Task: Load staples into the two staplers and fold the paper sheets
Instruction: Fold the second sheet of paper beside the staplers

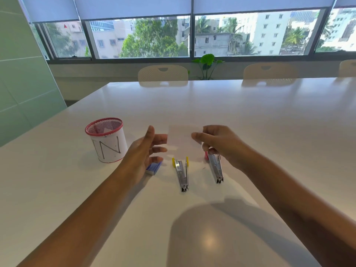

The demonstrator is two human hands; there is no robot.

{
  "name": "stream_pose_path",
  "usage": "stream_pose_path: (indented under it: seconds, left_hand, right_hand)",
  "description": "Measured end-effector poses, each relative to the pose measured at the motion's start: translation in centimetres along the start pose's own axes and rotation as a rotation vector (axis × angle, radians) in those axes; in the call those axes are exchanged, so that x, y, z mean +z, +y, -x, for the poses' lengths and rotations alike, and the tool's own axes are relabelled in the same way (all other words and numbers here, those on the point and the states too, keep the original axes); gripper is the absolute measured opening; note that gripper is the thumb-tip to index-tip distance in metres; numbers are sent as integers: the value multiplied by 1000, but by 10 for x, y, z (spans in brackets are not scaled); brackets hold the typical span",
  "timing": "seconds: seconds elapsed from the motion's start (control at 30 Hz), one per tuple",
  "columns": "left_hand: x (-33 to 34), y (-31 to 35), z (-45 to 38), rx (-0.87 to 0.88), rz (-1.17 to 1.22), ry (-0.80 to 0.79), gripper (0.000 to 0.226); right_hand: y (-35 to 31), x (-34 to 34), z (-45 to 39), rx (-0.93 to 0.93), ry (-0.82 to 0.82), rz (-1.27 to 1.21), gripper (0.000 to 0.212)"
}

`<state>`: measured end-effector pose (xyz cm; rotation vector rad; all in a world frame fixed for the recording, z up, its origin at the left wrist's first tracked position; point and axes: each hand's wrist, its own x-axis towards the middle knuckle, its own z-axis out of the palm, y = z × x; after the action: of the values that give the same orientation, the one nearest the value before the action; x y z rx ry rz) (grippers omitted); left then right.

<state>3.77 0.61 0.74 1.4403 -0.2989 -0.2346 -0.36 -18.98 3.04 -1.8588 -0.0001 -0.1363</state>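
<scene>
A small white paper sheet is held up above the table. My right hand pinches its right edge between thumb and fingers. My left hand is beside the sheet's left edge with fingers straight, touching or nearly touching it. Below the paper lie two metal staplers: one with yellow parts in the middle and one with a red end to its right, partly under my right hand. A blue staple box lies under my left hand.
A red mesh cup wrapped in white paper marked "IN" stands to the left on the white table. Chairs line the far edge below the windows. A shadow falls on the near table surface.
</scene>
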Motion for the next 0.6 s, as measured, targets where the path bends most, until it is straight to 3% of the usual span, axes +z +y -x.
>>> stream_pose_path:
  seconds: [0.1,0.27,0.6]
  left_hand:
    - [7,-2,3,9,-59,-30,37]
    - [12,-9,6,32,-111,-84,8]
    - [13,-12,8,43,-158,-62,11]
  right_hand:
    - [3,2,1,133,-71,-61,23]
    - [2,11,3,175,-109,-29,17]
    - [0,20,6,99,-98,141,18]
